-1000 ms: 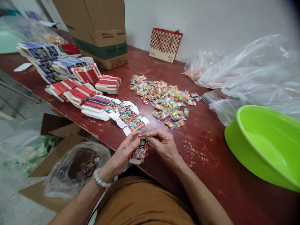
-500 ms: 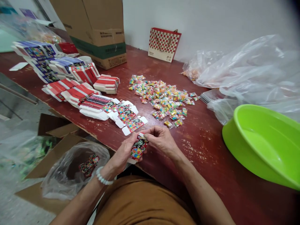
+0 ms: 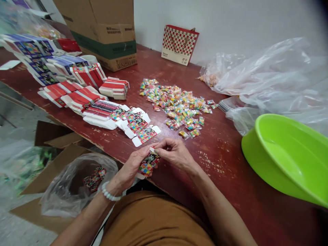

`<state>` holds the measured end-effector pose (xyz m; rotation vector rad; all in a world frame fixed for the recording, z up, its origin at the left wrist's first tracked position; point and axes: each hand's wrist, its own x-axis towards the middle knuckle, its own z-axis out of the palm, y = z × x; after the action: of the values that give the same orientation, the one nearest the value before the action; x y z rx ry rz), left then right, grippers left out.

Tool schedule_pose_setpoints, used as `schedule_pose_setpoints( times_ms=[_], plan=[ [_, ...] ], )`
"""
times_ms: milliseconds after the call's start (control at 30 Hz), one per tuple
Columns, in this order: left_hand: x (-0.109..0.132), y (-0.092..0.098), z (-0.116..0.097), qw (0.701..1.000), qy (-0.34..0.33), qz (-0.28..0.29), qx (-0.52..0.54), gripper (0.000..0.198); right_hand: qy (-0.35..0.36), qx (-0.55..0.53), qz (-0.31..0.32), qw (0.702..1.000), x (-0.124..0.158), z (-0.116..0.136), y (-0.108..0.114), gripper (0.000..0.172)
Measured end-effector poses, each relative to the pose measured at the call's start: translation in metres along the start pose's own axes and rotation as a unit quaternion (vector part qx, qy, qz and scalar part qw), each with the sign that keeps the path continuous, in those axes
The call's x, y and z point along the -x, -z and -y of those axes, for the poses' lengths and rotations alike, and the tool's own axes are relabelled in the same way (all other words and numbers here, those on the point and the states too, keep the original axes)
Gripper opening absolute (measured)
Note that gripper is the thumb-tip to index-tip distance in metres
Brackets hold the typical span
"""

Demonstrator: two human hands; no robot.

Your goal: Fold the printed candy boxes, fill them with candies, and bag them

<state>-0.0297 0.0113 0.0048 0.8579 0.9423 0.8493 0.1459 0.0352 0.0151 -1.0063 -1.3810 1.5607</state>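
Note:
A small printed candy box [image 3: 148,163], red and black with colourful pictures, is held between my two hands over the table's front edge. My left hand [image 3: 132,167] is closed around its left side. At the box's upper end, my right hand [image 3: 175,153] pinches the white flap between thumb and fingers. Just beyond lie overlapping flat box blanks [image 3: 146,134] with white flaps. Small clear packets of coloured candy [image 3: 179,102] are heaped farther back on the table. Whether anything is inside the held box, I cannot tell.
Banded stacks of red cartons [image 3: 87,99] and blue cartons [image 3: 36,46] line the left. A lined carton [image 3: 77,181] below holds printed boxes. A green basin [image 3: 276,164] stands right, near plastic bags [image 3: 271,75]. Behind are a large cardboard box [image 3: 102,34] and a checked paper bag [image 3: 179,44].
Both hands and the candy box sit slightly farther left in view, and the camera has shifted a little. The right hand still pinches the flap end.

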Motion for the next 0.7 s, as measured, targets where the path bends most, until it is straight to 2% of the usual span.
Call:
schedule_pose_setpoints(
  times_ms=[67, 133, 233, 300, 367, 400, 467, 500, 533, 600, 667, 700],
  plan=[
    [-0.001, 0.002, 0.004, 1.0, -0.003, -0.004, 0.002, 0.05, 0.024, 0.029, 0.026, 0.999, 0.003, 0.0, 0.001, 0.016],
    [-0.002, 0.003, 0.008, 1.0, 0.0, 0.002, 0.013, 0.048, 0.086, 0.13, 0.021, 0.988, 0.007, 0.001, 0.001, 0.013],
    [-0.003, 0.001, 0.015, 0.998, 0.025, 0.012, 0.054, 0.052, 0.18, 0.292, 0.016, 0.939, 0.011, 0.005, -0.005, 0.016],
    [-0.002, -0.002, 0.017, 0.996, 0.037, 0.014, 0.081, 0.057, 0.204, 0.325, 0.037, 0.923, 0.011, 0.006, -0.006, 0.021],
    [0.0, -0.006, 0.017, 0.994, 0.05, 0.007, 0.096, 0.059, 0.193, 0.31, 0.047, 0.93, 0.007, 0.005, 0.0, 0.019],
    [0.001, -0.008, 0.015, 0.993, 0.056, 0.002, 0.103, 0.059, 0.175, 0.299, 0.03, 0.938, 0.004, 0.002, 0.007, 0.015],
    [0.003, -0.011, 0.011, 0.991, 0.057, -0.012, 0.12, 0.057, 0.119, 0.308, -0.06, 0.942, -0.003, -0.004, 0.027, 0.015],
    [0.004, -0.011, 0.009, 0.99, 0.051, -0.02, 0.126, 0.054, 0.095, 0.342, -0.14, 0.924, -0.006, -0.007, 0.04, 0.019],
    [0.004, -0.011, 0.008, 0.99, 0.039, -0.028, 0.13, 0.051, 0.072, 0.399, -0.208, 0.89, -0.009, -0.011, 0.052, 0.015],
    [0.002, -0.009, 0.007, 0.992, 0.017, -0.041, 0.119, 0.043, -0.023, 0.535, -0.292, 0.793, -0.013, -0.018, 0.074, 0.015],
    [0.0, -0.005, 0.008, 0.995, 0.013, -0.05, 0.091, 0.042, -0.085, 0.618, -0.292, 0.725, -0.015, -0.024, 0.087, 0.019],
    [-0.002, -0.003, 0.009, 0.995, 0.013, -0.057, 0.077, 0.042, -0.098, 0.641, -0.28, 0.708, -0.015, -0.027, 0.09, 0.02]
  ],
)
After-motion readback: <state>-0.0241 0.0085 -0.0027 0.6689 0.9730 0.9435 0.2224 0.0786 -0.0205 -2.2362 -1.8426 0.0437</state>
